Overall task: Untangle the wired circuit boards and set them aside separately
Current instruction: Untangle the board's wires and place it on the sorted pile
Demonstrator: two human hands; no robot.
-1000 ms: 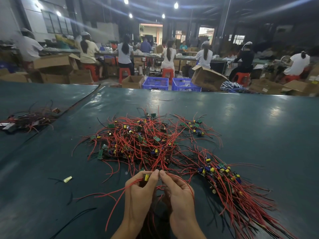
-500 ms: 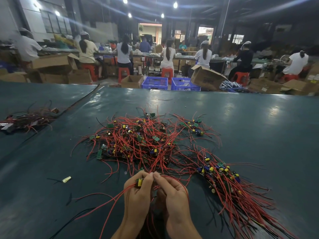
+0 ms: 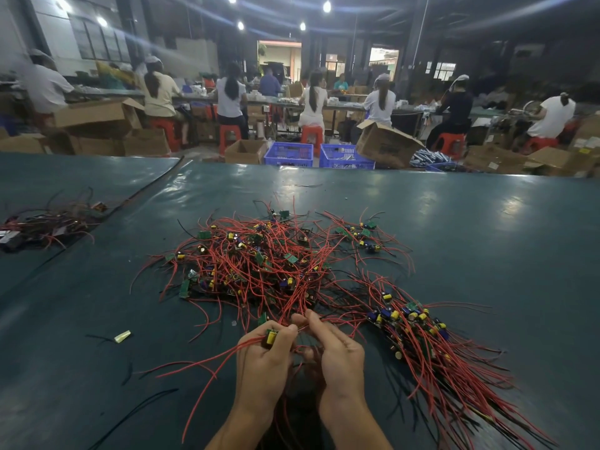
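Left hand [image 3: 263, 357] grips a circuit board [image 3: 271, 338], right hand [image 3: 339, 350] pinches red wires [image 3: 293, 308]. Aligned bundle [image 3: 422, 339] lower right looks done; central tangle [image 3: 259, 264] mostly left.

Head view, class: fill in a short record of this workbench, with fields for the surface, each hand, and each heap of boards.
surface: green table
left hand: grips a small circuit board with a yellow part
right hand: pinches red wires next to that board
middle: tangled pile of boards and red wires
right: aligned bundle, wires trailing toward the near right
far left: smaller heap
loose: yellow scrap
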